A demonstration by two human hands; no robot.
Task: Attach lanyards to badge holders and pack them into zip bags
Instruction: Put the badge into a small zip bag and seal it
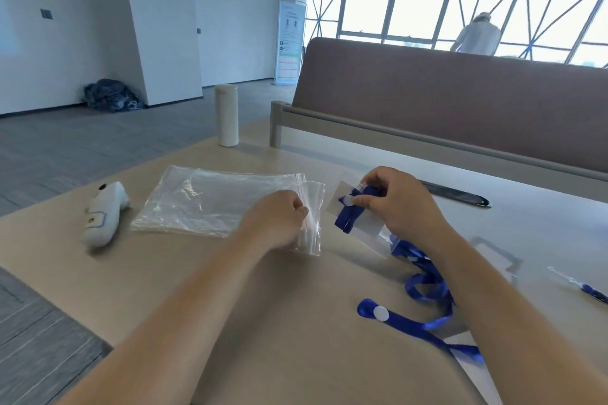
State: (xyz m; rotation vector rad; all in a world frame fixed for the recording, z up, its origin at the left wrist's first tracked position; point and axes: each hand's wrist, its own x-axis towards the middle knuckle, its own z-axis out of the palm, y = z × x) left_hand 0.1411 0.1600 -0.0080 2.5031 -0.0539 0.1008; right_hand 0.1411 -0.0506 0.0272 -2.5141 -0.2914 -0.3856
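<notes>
At frame centre, the left hand (279, 219) is pinching the mouth of a zip bag (311, 220) while the right hand (399, 204) is gripping a badge holder (358, 215) wrapped in blue lanyard (348, 219). Packing seems underway; next, the bundle likely needs sliding into the opening.

zip bag (210, 200): on table (296, 322), left of badge holder (371, 222)
handheld device (105, 214): left of zip bag
bottle (226, 115): behind zip bag, far edge
loose lanyard (408, 325): before badge holder
</notes>
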